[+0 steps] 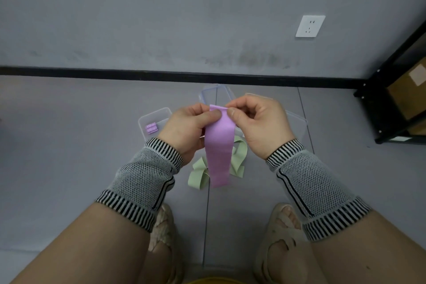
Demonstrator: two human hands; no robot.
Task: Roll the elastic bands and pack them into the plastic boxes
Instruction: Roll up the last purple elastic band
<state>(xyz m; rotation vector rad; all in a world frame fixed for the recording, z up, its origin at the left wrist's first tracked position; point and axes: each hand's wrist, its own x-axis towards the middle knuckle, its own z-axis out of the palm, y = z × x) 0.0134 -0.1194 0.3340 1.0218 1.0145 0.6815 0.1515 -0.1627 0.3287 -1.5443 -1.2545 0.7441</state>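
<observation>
A purple elastic band [218, 150] hangs flat in the air, pinched at its top edge by my left hand [187, 130] and my right hand [258, 122]. Below it on the grey floor lie loose pale green bands [198, 175], partly hidden by the purple one. To the left a clear plastic box [154, 116] holds rolled purple bands [151, 128]. A second clear box [215, 93] sits behind my hands, and a third clear box [297, 122] shows to the right of my right hand.
A grey wall with a black skirting strip [138, 74] runs behind the boxes, with a white socket [310, 26] on it. A black metal shelf [396, 99] with cardboard boxes stands at the right. My feet in beige sandals [281, 233] are at the bottom.
</observation>
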